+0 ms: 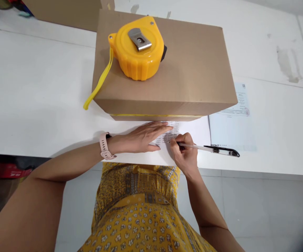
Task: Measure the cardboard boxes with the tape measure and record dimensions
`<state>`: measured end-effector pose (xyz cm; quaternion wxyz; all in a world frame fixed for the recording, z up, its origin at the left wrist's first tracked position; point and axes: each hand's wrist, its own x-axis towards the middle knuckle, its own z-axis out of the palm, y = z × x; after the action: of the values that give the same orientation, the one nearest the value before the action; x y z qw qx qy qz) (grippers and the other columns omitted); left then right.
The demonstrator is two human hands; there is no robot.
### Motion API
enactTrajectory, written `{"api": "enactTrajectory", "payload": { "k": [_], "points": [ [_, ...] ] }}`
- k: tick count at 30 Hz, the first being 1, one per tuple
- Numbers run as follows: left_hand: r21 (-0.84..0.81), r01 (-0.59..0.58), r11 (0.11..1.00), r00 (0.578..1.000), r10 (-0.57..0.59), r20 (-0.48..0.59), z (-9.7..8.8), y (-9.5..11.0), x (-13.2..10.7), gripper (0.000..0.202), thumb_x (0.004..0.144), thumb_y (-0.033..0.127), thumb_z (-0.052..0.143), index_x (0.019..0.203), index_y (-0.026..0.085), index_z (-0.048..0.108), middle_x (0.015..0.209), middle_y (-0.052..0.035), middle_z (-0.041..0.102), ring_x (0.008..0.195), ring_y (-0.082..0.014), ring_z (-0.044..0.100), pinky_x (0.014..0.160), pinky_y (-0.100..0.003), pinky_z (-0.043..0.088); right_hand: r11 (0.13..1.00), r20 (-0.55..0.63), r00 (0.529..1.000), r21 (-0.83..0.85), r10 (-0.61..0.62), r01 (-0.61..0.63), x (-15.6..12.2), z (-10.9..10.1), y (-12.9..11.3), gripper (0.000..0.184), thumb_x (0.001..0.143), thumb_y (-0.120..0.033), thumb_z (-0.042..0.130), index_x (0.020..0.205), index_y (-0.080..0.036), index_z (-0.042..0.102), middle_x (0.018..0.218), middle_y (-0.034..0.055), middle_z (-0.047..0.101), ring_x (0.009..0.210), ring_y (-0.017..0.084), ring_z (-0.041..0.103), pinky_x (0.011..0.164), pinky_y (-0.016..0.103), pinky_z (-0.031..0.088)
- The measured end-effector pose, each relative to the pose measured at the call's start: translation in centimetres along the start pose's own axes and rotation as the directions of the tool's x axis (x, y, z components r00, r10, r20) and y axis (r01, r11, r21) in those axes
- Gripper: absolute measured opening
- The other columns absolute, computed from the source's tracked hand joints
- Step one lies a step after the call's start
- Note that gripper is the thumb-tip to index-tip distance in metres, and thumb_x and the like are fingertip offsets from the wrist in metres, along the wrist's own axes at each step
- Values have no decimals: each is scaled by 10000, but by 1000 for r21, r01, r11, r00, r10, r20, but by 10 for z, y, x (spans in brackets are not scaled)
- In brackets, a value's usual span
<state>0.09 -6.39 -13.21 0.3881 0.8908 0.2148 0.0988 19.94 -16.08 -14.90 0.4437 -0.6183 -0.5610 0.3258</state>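
My left hand point(143, 137) lies flat, fingers spread, on a printed sheet of paper point(193, 131) at the near edge of the white table point(35, 105). A pink watch sits on that wrist. My right hand point(184, 154) grips a clear pen with a black cap point(209, 148), its tip touching the sheet beside my left fingertips. Just behind the sheet stands a brown cardboard box point(193, 70). A yellow tape measure point(138, 47) rests on top of the box, its yellow strap hanging over the left side.
A second printed page point(239, 105) lies to the right, partly under the box. Another cardboard box point(67, 12) stands at the far back left. The table's near edge runs just under my hands, with pale floor below.
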Motion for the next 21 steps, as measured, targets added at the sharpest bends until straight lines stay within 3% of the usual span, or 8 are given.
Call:
{"api": "enactTrajectory", "payload": {
  "k": [18, 21],
  "points": [
    [4, 1, 1000, 1000, -1, 6, -1, 0, 0, 728, 913, 213, 692, 1556, 177, 353, 1648, -184, 386, 1549, -281, 341, 1268, -459, 308, 1000, -2, 1000, 4, -8, 8, 1, 2, -3, 255, 939, -229, 612, 776, -253, 418, 608, -82, 427, 510, 98, 359, 493, 257, 274],
    [-1, 5, 1000, 1000, -5, 7, -2, 1, 0, 731, 910, 217, 692, 1558, 198, 355, 1647, -179, 387, 1543, -291, 352, 1264, -476, 315, 1000, -70, 997, 21, -14, 15, -1, 2, -5, 245, 939, -249, 608, 774, -253, 427, 600, -80, 427, 505, 102, 356, 488, 254, 275]
  ]
}}
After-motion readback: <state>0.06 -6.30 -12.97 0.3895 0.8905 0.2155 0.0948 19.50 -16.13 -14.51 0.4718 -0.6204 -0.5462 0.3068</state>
